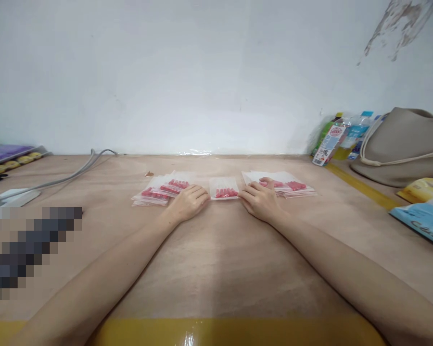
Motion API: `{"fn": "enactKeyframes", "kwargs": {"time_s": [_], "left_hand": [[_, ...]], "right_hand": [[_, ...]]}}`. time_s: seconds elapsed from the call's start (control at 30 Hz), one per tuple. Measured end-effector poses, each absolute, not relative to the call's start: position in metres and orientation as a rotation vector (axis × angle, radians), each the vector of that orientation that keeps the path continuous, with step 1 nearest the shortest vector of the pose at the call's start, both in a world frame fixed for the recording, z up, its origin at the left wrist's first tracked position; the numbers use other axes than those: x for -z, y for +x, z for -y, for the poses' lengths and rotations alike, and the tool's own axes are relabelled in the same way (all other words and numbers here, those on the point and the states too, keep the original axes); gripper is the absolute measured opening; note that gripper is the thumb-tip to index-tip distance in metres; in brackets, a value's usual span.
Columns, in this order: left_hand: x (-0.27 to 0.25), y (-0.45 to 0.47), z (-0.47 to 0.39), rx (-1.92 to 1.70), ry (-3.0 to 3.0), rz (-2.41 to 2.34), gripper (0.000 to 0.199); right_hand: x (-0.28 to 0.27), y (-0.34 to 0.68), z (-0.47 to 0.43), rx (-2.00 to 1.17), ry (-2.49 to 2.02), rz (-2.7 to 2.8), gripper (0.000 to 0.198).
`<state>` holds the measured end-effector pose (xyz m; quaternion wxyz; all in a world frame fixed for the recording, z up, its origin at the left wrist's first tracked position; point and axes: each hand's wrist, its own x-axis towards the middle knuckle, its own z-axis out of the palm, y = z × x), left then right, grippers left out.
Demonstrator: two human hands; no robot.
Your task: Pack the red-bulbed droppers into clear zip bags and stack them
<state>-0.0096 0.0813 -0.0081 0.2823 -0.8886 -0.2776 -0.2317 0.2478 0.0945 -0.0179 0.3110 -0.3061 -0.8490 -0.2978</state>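
Observation:
A small clear plastic bag (223,184) with red pieces in it lies flat between my hands. At its near left corner, the fingers of my left hand (192,201) are closed on the edge. My right hand (260,198) pinches the near right corner the same way, with its index finger bent up. Beside my left hand, several like bags (155,193) overlap in a loose pile. Another pile of bags with red contents (296,186) sits behind and to the right of my right hand, which partly covers it.
Drink bottles (331,142) and a grey-beige bag (400,149) stand by the wall at right. Nearer lie blue and yellow packets (424,221). A grey cable (70,174) crosses the left side, near a purple and yellow pack (14,156). Yellow tape (216,331) edges the table.

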Motion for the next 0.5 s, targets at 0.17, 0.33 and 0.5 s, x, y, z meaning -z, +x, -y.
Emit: {"fn": "enactKeyframes", "kwargs": {"time_s": [0.17, 0.33, 0.5], "left_hand": [[0.007, -0.009, -0.082, 0.602, -2.432, 0.776, 0.023], [0.009, -0.008, -0.08, 0.645, -2.329, 0.985, 0.018], [0.014, -0.01, -0.075, 0.725, -2.111, 1.262, 0.026]], "right_hand": [[0.023, 0.242, -0.1, 0.775, -0.782, 2.285, 0.02], [0.023, 0.237, -0.108, 0.813, -0.711, 2.29, 0.03], [0.016, 0.253, -0.114, 0.864, -0.77, 2.199, 0.032]]}}
